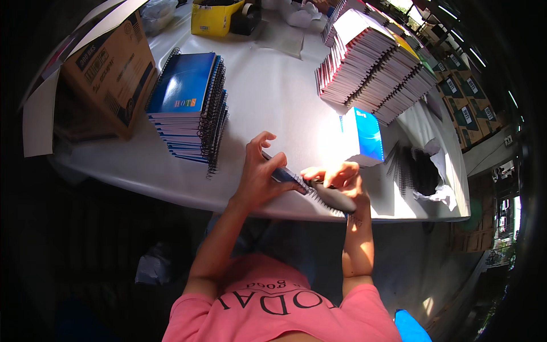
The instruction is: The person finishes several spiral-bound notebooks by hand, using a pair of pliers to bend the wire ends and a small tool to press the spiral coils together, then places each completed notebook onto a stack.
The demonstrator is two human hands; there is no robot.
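Observation:
Near the table's front edge, my left hand (255, 174) grips a notebook (280, 173) held edge-on, its fingers and thumb closed round it. A wire spiral (319, 199) runs along the notebook's near edge. My right hand (343, 175) is closed on a dark, rounded object (335, 197) against the spiral; I cannot make out its kind. To the left stands a stack of blue spiral notebooks (182, 85) with black coils. Just beyond my right hand is a smaller pile of blue-covered notebooks (364, 137).
Loose black spirals (405, 168) and crumpled white wrapping (443, 182) lie at the right. Tall stacks of notebooks (370, 68) rise at the back right. An open carton (108, 74) stands at the left, a yellow box (213, 20) at the back. The white table's front edge (262, 215) is close.

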